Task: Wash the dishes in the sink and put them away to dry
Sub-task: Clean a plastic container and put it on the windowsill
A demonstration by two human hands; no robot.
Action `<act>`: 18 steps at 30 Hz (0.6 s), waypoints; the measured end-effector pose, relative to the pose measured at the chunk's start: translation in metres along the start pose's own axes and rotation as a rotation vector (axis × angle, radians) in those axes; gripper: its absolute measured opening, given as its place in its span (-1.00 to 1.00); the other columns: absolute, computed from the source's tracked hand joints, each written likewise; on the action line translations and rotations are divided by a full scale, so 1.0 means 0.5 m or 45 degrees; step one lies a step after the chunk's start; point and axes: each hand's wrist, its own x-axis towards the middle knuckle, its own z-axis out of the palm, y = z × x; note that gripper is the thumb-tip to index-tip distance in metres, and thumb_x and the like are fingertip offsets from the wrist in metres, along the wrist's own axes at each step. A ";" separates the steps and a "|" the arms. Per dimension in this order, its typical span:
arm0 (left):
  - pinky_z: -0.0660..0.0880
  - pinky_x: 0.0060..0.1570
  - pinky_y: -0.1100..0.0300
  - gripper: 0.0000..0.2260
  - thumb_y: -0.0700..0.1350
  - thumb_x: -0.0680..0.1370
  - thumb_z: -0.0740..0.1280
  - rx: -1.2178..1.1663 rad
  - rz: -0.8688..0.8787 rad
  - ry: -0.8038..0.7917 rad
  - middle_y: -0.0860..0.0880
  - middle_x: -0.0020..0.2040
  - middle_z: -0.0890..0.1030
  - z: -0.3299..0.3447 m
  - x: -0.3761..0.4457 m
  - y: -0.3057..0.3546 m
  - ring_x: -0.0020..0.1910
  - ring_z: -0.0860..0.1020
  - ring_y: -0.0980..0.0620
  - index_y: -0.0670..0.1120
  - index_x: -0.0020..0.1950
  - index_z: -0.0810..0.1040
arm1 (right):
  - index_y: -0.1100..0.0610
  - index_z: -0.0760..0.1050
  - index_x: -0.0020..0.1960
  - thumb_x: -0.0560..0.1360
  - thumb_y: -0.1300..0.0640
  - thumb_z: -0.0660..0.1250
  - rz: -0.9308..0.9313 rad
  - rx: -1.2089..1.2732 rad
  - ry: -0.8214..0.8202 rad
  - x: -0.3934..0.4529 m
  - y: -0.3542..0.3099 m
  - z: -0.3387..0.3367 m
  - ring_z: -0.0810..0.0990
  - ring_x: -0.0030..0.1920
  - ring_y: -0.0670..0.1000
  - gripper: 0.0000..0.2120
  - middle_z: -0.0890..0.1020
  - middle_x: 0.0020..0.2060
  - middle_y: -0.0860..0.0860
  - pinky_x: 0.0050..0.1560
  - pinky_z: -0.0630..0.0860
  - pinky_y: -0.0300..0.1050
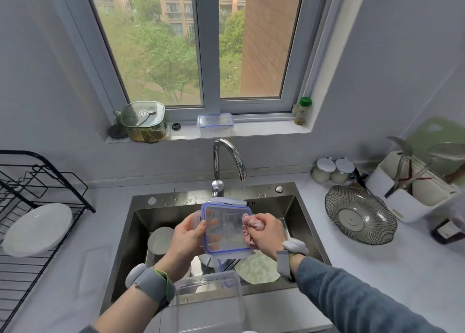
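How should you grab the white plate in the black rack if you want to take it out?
Grip the white round plate by its upper rim, coming from above. It leans tilted in the black wire dish rack, so that top edge is free, while the lower edge rests on the wires.

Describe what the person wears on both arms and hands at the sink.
Both hands are bare, without gloves. Each wrist carries a grey fabric band with a thin yellow-green edge and a rounded pale pod: the left wrist band and the right wrist band. The right arm has a blue-grey knit sleeve; the left forearm is mostly uncovered.
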 end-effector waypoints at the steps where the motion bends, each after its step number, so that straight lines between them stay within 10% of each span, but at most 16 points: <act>1: 0.66 -0.08 -0.16 -0.77 -0.17 0.73 0.17 0.001 -0.001 0.008 -0.12 0.14 0.72 0.000 0.000 0.001 0.02 0.71 -0.26 -0.07 0.29 0.57 | -0.09 0.69 -0.03 0.35 -0.08 0.46 0.009 0.015 0.022 -0.012 -0.012 -0.007 0.68 -0.11 -0.02 -0.78 0.65 -0.12 -0.12 -0.04 0.65 0.05; 6: 0.69 -0.16 -0.08 -0.77 -0.16 0.74 0.14 -0.051 0.007 0.079 -0.12 0.07 0.73 -0.003 0.002 0.003 -0.10 0.72 -0.18 -0.11 0.25 0.57 | -0.04 0.67 -0.10 0.44 -0.21 0.38 0.233 0.227 0.139 -0.017 -0.016 -0.023 0.67 -0.11 -0.05 -0.74 0.66 -0.04 0.00 -0.03 0.61 -0.07; 10: 0.64 0.03 -0.21 -0.76 -0.13 0.74 0.13 -0.115 0.019 0.079 -0.14 0.13 0.71 -0.011 0.007 0.001 0.02 0.71 -0.23 -0.10 0.28 0.55 | 0.19 0.57 -0.07 0.60 0.34 0.11 0.612 0.920 -0.105 -0.024 -0.039 -0.046 0.57 -0.34 -0.01 -0.73 0.60 -0.33 0.05 -0.15 0.58 -0.10; 15: 0.67 -0.02 -0.14 -0.79 -0.13 0.75 0.13 -0.120 -0.010 -0.028 -0.09 0.19 0.70 -0.003 -0.001 0.002 0.07 0.70 -0.21 -0.11 0.33 0.46 | 0.02 0.60 0.02 0.57 -0.07 0.33 0.699 1.143 -0.214 -0.016 -0.030 -0.050 0.60 -0.08 0.08 -0.82 0.66 -0.08 0.08 -0.04 0.68 0.07; 18: 0.68 -0.14 -0.03 -0.82 -0.15 0.73 0.16 -0.004 -0.024 -0.114 -0.14 0.21 0.67 -0.007 -0.010 0.010 0.03 0.72 -0.15 -0.11 0.31 0.44 | 0.06 0.60 -0.05 0.43 0.16 0.48 0.622 1.057 -0.205 -0.018 -0.029 -0.051 0.60 -0.12 0.07 -0.88 0.61 -0.14 0.14 -0.08 0.66 0.05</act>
